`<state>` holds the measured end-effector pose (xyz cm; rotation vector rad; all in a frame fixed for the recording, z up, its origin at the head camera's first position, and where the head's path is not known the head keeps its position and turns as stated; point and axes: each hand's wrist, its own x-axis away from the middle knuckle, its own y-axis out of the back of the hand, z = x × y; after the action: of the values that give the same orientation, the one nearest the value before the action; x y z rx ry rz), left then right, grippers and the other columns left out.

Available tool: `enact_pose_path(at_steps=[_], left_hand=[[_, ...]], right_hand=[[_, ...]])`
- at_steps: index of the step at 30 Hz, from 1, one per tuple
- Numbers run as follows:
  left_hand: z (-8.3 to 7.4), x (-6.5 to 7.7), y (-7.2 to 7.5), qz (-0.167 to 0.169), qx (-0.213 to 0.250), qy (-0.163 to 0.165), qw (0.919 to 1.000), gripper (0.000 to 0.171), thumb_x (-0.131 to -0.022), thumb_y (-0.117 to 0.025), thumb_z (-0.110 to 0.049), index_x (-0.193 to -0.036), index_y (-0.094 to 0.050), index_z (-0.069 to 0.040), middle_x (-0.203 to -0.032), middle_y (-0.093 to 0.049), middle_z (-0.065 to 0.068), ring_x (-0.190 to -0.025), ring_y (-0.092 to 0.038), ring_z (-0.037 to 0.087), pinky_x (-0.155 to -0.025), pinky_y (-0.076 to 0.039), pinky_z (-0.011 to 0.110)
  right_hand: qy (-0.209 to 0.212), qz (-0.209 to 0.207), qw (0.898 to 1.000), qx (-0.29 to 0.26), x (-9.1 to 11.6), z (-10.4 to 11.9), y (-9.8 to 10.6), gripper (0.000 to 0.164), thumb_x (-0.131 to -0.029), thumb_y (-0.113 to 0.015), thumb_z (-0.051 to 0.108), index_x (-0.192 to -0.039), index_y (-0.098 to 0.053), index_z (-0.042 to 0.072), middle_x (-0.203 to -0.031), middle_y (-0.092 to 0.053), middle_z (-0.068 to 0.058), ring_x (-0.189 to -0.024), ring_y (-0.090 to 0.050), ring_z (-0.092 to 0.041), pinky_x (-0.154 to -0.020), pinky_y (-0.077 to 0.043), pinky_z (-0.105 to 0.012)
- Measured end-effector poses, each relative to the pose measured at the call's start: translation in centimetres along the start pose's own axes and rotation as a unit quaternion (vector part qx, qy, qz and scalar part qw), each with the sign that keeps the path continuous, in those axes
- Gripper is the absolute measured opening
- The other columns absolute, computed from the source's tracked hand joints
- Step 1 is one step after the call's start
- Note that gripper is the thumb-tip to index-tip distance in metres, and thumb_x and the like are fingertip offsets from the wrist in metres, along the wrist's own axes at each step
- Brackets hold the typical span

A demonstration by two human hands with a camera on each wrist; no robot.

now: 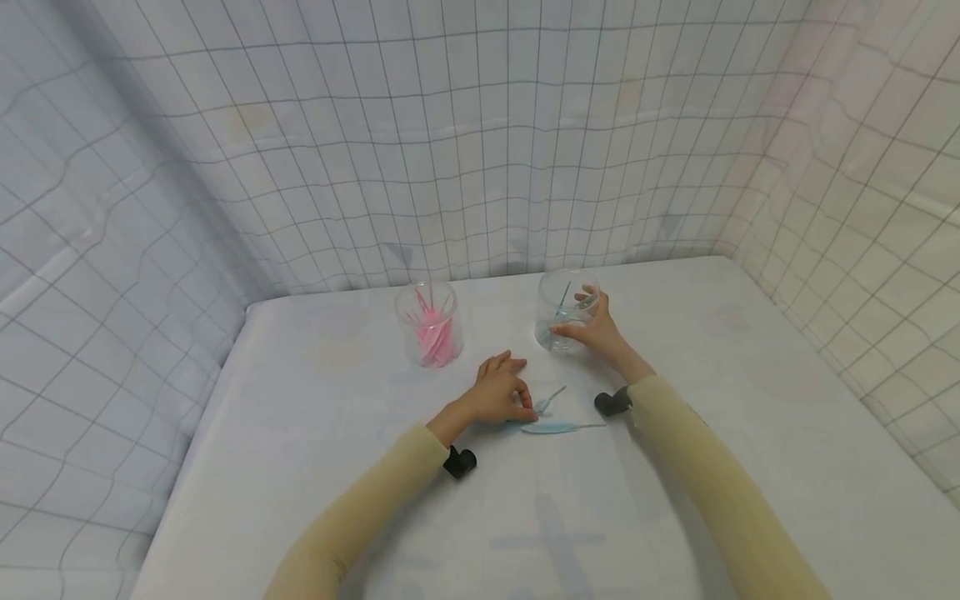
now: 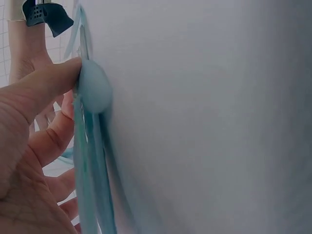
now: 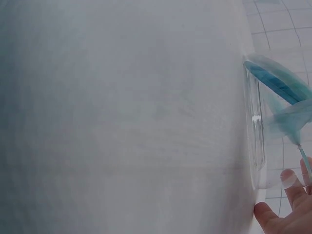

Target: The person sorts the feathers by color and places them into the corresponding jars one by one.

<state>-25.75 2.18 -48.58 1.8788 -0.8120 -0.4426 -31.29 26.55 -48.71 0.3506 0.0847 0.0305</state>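
My left hand (image 1: 495, 395) is low over the table, its thumb and index finger pinching a light blue feather (image 2: 95, 87). More light blue strips hang below it in the left wrist view. Right beside the fingertips, another light blue feather (image 1: 551, 428) lies flat, its thin stem pointing right. My right hand (image 1: 602, 330) grips the right side of a clear round cup (image 1: 546, 333), thumb in front and fingers round the far side. Inside that cup are blue feathers (image 3: 275, 80), with one thin stem standing upright.
To the left, a second clear cup (image 1: 408, 333) holds several pink feathers (image 1: 437, 340). Both cups stand toward the back of the white-covered table (image 1: 300, 433). Grid-patterned white cloth (image 1: 480, 142) hangs behind and at both sides.
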Motion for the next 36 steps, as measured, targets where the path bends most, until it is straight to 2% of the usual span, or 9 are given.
enact_pose_path(at_steps=[7,13,18,22,26,32,36], left_hand=[[0.2,-0.1,-0.1,-0.008,0.034,-0.007,0.9993,0.016,-0.082,-0.074,-0.037,-0.077,-0.073,-0.023,-0.146,-0.037,0.015,-0.139,-0.011,0.037,-0.107,-0.007,0.056],[0.6,-0.7,0.5,-0.043,0.078,-0.02,0.9959,0.016,-0.083,-0.074,-0.036,-0.079,-0.073,-0.021,-0.143,-0.041,0.016,-0.138,-0.013,0.04,-0.105,-0.008,0.059],[0.1,-1.4,2.1,-0.088,0.105,-0.029,0.9901,0.016,-0.084,-0.073,-0.033,-0.079,-0.072,-0.017,-0.143,-0.04,0.018,-0.138,-0.013,0.041,-0.105,-0.006,0.059],[-0.7,-2.7,4.0,-0.138,0.12,-0.034,0.9826,0.016,-0.085,-0.073,-0.031,-0.083,-0.073,-0.015,-0.144,-0.039,0.015,-0.139,-0.013,0.037,-0.107,-0.007,0.057],[-1.7,-4.5,6.3,-0.205,0.138,-0.048,0.9678,0.016,-0.088,-0.07,-0.028,-0.088,-0.073,-0.013,-0.144,-0.04,0.011,-0.138,-0.019,0.034,-0.107,-0.011,0.056],[-3.5,-7.5,9.4,-0.303,0.198,-0.079,0.9288,0.021,-0.091,-0.066,-0.028,-0.09,-0.071,-0.008,-0.141,-0.045,0.009,-0.134,-0.029,0.025,-0.106,-0.023,0.047],[-4.5,-9.3,10.7,-0.348,0.22,-0.088,0.9071,0.021,-0.092,-0.065,-0.027,-0.093,-0.069,-0.007,-0.136,-0.051,0.008,-0.134,-0.03,0.02,-0.107,-0.023,0.039]], right_hand=[[0.0,0.002,1.0,0.006,0.1,0.0,0.0,0.103,-0.076,-0.08,0.036,-0.146,-0.008,0.016,-0.149,-0.025,-0.01,-0.137,-0.02,-0.036,-0.107,-0.018,-0.054],[0.0,-0.005,1.0,0.011,-0.1,-0.1,-0.1,0.102,-0.076,-0.08,0.037,-0.146,-0.009,0.016,-0.149,-0.026,-0.01,-0.137,-0.02,-0.035,-0.107,-0.018,-0.054],[-0.001,-0.007,1.0,0.015,-0.1,-0.2,-0.1,0.101,-0.077,-0.08,0.036,-0.146,-0.008,0.016,-0.149,-0.026,-0.01,-0.137,-0.021,-0.035,-0.107,-0.019,-0.054],[0.001,-0.008,1.0,0.006,0.0,-0.2,-0.1,0.103,-0.076,-0.081,0.036,-0.146,-0.009,0.016,-0.149,-0.027,-0.01,-0.136,-0.023,-0.034,-0.106,-0.022,-0.052],[0.002,-0.003,1.0,-0.007,0.1,-0.1,-0.1,0.102,-0.076,-0.081,0.035,-0.146,-0.009,0.016,-0.149,-0.026,-0.01,-0.136,-0.023,-0.034,-0.106,-0.022,-0.052],[-0.003,0.002,1.0,-0.009,0.3,0.0,-0.1,0.102,-0.076,-0.08,0.036,-0.145,-0.008,0.016,-0.149,-0.026,-0.011,-0.135,-0.024,-0.035,-0.106,-0.021,-0.052],[0.003,-0.005,1.0,-0.018,0.2,-0.1,-0.2,0.1,-0.076,-0.081,0.033,-0.144,-0.01,0.016,-0.148,-0.026,-0.011,-0.134,-0.027,-0.034,-0.106,-0.022,-0.051]])
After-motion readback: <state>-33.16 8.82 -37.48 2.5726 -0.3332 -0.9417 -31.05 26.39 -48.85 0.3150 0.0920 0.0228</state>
